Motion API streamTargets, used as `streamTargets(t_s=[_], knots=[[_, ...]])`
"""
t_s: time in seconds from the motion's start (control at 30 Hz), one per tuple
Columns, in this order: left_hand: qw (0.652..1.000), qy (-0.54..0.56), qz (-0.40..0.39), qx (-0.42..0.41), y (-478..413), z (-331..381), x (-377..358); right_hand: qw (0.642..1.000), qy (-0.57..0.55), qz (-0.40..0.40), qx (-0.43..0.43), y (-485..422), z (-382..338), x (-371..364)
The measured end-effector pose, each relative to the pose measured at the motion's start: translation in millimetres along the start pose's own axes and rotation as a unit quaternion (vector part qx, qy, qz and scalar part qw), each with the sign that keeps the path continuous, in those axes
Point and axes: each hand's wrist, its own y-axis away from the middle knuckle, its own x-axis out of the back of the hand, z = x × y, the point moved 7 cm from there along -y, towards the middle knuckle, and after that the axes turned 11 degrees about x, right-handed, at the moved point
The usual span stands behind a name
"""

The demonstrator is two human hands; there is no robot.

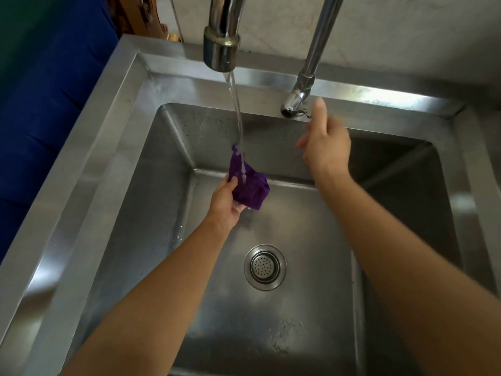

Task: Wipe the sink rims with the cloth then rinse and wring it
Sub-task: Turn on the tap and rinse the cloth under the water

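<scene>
A small purple cloth (248, 183) is bunched in my left hand (226, 202), which grips it over the middle of the steel sink basin. Water runs from the tap spout (221, 51) in a thin stream (235, 109) straight onto the cloth. My right hand (324, 142) is raised just below the tap's lever base (294, 103) at the back rim, blurred, with loosely bent fingers and nothing in it. It does not touch the cloth. The sink's rim (113, 115) runs round the basin, wide and shiny.
A round drain strainer (265, 267) sits in the basin floor below the cloth. The tap's chrome pipe (322, 33) rises at the back against a pale wall. A blue surface (40, 104) lies left of the sink.
</scene>
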Motion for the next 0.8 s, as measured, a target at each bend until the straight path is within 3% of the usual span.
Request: streamTargets(t_s=[0.07,0.1,0.23,0.33,0.43,0.6,0.8], knots=[[1.000,-0.002,0.005,0.002,-1,1,-2,0.999,-0.017,0.050,0.000,26,28,2],[1.000,-0.004,0.009,0.001,-2,1,-3,1.000,0.002,0.030,-0.006,39,48,-4],[1.000,-0.016,0.007,-0.001,-4,0,-4,0.982,0.067,-0.165,-0.064,81,115,-45],[1.000,-0.016,0.001,0.003,-1,-2,-4,0.976,0.036,-0.207,-0.063,82,122,-64],[1.000,-0.030,0.006,-0.007,2,3,-4,0.976,0.036,-0.203,-0.066,73,121,-74],[0.988,-0.121,0.058,-0.080,8,25,2,0.968,0.157,-0.194,0.001,54,117,-76],[0.976,-0.155,0.075,-0.136,19,43,9,0.976,0.109,-0.158,0.105,41,88,-72]])
